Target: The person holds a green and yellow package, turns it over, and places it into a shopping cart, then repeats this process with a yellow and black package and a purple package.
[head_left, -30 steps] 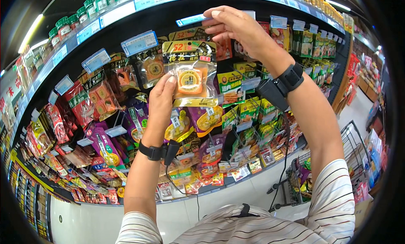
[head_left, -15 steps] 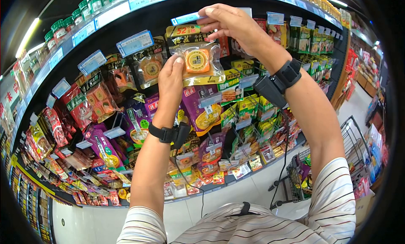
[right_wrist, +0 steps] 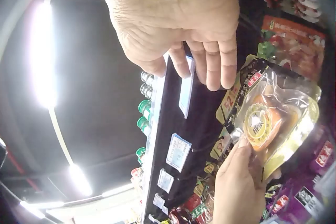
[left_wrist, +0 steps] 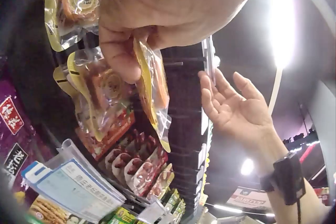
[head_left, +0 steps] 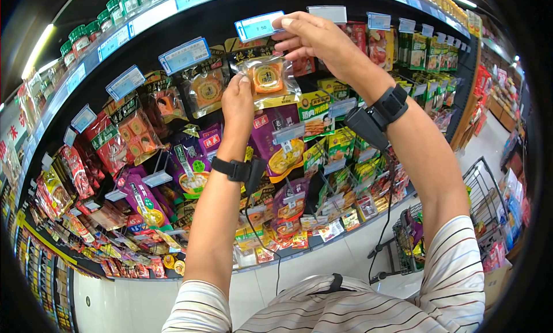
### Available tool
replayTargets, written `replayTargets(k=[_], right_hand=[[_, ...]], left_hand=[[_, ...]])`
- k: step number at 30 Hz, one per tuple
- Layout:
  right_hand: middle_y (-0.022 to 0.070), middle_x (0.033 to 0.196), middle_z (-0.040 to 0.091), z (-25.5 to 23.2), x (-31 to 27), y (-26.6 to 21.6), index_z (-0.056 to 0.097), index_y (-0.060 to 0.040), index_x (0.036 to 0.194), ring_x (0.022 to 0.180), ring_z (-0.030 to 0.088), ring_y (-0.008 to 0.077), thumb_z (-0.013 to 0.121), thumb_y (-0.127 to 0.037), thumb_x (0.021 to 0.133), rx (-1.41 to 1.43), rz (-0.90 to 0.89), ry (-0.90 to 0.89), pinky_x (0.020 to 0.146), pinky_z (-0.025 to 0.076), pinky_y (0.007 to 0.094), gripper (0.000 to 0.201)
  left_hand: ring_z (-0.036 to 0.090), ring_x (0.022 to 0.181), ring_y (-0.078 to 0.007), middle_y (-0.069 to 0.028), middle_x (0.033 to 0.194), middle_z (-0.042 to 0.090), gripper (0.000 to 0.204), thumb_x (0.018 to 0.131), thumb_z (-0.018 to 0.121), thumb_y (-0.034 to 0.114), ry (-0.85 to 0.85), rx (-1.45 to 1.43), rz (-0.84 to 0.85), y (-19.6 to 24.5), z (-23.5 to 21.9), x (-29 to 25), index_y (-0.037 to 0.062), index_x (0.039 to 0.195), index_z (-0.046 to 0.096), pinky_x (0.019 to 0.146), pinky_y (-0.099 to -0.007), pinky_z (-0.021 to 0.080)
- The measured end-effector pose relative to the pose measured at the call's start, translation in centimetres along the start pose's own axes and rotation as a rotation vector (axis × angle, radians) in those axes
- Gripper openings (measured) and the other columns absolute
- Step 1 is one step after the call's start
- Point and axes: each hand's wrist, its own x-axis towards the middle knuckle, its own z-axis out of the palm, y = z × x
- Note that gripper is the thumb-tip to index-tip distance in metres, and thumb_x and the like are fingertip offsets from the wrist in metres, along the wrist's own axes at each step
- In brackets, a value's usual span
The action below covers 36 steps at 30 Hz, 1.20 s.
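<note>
My left hand pinches the lower left edge of a clear packet holding a round-stamped orange block, its black and gold header tucked under the shelf edge. In the left wrist view the packet shows edge-on between thumb and fingers, with similar packets beside it. My right hand is raised above the packet, its fingers extended and overlapping the right end of a blue-edged price tag. In the right wrist view that hand has nothing in its grasp, and the fingertips are close to the tag.
More packets hang on the left, purple pouches below and green sachets to the right. Price tags jut out along the row. Green-lidded jars stand above. A wire cart is on the right.
My left hand has moved the packet away from me, back under the shelf edge among the hanging goods. The price tag by my right hand has swung down and shows its face.
</note>
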Motion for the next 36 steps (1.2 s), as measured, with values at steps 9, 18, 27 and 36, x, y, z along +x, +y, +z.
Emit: replayTargets(k=[9,18,27,36], right_hand=[[0.0125,0.115,0.063,0.9,-4.8,2.9,0.055,0.0011,0.128,0.105,0.066,0.0245,0.063,-0.040,0.093,0.163,0.077,0.024,0.085,0.056,0.0339,0.054],[0.0086,0.091,0.068,4.9,-24.4,5.3,0.062,-0.0025,0.101,0.078,0.069,0.0170,0.057,-0.027,0.095,0.457,0.476,0.015,0.065,0.056,0.0289,0.026],[0.0066,0.098,0.067,1.1,-43.9,7.0,0.064,-0.0050,0.108,0.083,0.067,0.0159,0.057,-0.033,0.094,0.284,1.051,-0.010,0.068,0.054,0.0292,0.032],[0.0060,0.092,0.068,-8.9,-57.3,7.5,0.064,-0.0053,0.103,0.078,0.067,0.0155,0.059,-0.024,0.092,0.038,1.286,0.408,0.066,0.055,0.0297,0.023]], left_hand=[[0.064,0.085,-0.0371,-0.0205,0.091,0.066,0.016,0.087,0.058,0.016,-0.174,1.205,0.724,-6.9,-1.7,6.3,0.0042,0.095,0.066,0.073,-0.0471,0.051],[0.050,0.126,-0.0216,-0.0158,0.137,0.054,0.047,0.101,0.054,0.025,-0.091,0.361,0.240,2.3,-2.4,-8.8,-0.0067,0.136,0.051,0.106,-0.0340,0.040],[0.062,0.101,-0.0213,-0.0138,0.113,0.065,0.028,0.103,0.051,0.018,-0.347,0.073,-0.205,-2.0,2.0,-25.6,-0.0017,0.120,0.059,0.095,-0.0363,0.049],[0.062,0.094,-0.0144,-0.0088,0.104,0.066,0.027,0.104,0.051,0.021,-0.482,0.107,-0.489,-2.4,1.5,-32.7,-0.0002,0.117,0.060,0.087,-0.0291,0.049]])
